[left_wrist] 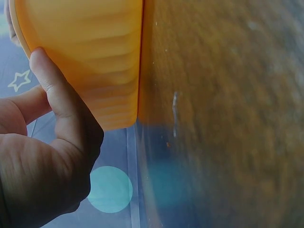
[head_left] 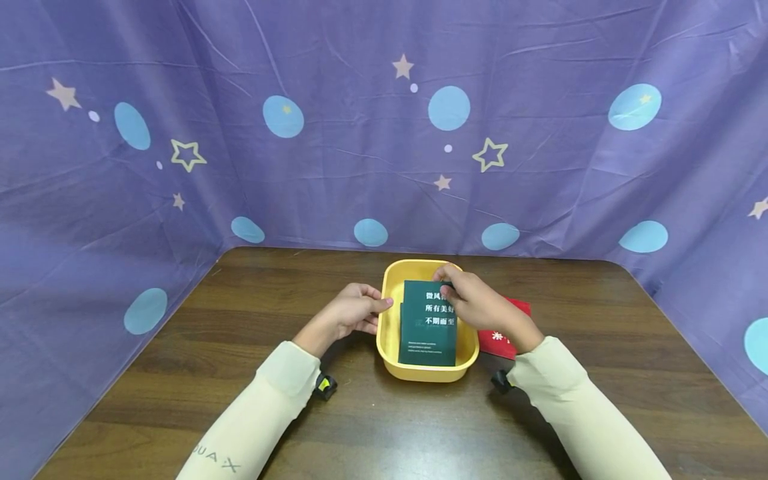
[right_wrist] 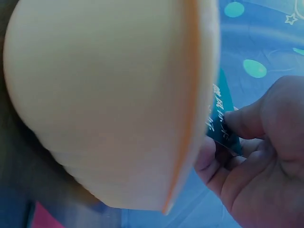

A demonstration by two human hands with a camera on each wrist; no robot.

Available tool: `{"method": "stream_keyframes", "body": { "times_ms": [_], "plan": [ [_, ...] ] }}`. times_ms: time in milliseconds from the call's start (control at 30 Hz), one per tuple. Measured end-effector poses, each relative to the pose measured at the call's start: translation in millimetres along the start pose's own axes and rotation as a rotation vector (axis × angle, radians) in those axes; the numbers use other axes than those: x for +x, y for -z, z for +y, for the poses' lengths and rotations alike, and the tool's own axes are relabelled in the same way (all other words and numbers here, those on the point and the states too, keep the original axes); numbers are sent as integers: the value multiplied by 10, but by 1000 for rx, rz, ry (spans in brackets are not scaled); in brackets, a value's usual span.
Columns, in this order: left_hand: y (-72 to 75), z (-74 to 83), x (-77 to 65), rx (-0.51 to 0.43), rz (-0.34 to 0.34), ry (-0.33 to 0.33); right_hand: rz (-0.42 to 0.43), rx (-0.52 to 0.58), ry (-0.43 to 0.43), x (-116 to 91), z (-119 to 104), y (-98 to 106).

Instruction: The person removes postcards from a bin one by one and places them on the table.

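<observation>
A yellow plastic basin (head_left: 427, 373) stands on the table. My left hand (head_left: 354, 312) holds its left rim, thumb over the edge and fingers at the outer wall; the left wrist view shows the thumb pressed against the basin's ribbed side (left_wrist: 95, 57). A dark green booklet (head_left: 427, 340) with white Chinese characters lies over the basin's inside. Its upper right corner is pinched between the thumb and fingers of my right hand (head_left: 480, 303). Another dark green edge (head_left: 401, 327) peeks out at the booklet's left. In the right wrist view the basin wall hides most of the booklet (right_wrist: 223, 107).
Right of the basin, partly under my right forearm, lies a red item (head_left: 497, 343) with white characters. The brown wooden table (head_left: 270, 293) reaches back to a purple curtain (head_left: 360, 167) with stars and blue dots.
</observation>
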State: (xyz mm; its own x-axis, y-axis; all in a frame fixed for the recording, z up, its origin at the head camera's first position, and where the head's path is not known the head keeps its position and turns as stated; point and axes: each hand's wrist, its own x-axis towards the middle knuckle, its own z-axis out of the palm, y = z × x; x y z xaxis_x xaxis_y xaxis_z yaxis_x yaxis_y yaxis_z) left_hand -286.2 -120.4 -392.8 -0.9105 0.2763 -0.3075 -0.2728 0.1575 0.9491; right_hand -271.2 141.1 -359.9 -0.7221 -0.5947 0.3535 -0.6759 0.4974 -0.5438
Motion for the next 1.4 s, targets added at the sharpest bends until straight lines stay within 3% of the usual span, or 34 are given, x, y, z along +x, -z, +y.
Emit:
{"method": "stream_keyframes", "body": {
  "times_ms": [267, 600, 800, 1000, 1200, 1400],
  "plan": [
    [-2, 3, -15, 2, -3, -1, 112, -20, 53, -37, -69, 186],
    [17, -3, -9, 8, -15, -3, 221, 16, 24, -175, -99, 567],
    [16, -3, -15, 10, -17, -1, 334, -73, 10, -278, -25, 801],
    [15, -2, -12, 12, -10, 1, 384, -167, -68, -381, 107, 978],
    [12, -16, -3, 16, -4, -4, 370, -193, -204, -451, 257, 1052],
    [9, -23, 3, 17, -1, -6, 333, -207, -274, -541, 463, 1096]
  ]
}}
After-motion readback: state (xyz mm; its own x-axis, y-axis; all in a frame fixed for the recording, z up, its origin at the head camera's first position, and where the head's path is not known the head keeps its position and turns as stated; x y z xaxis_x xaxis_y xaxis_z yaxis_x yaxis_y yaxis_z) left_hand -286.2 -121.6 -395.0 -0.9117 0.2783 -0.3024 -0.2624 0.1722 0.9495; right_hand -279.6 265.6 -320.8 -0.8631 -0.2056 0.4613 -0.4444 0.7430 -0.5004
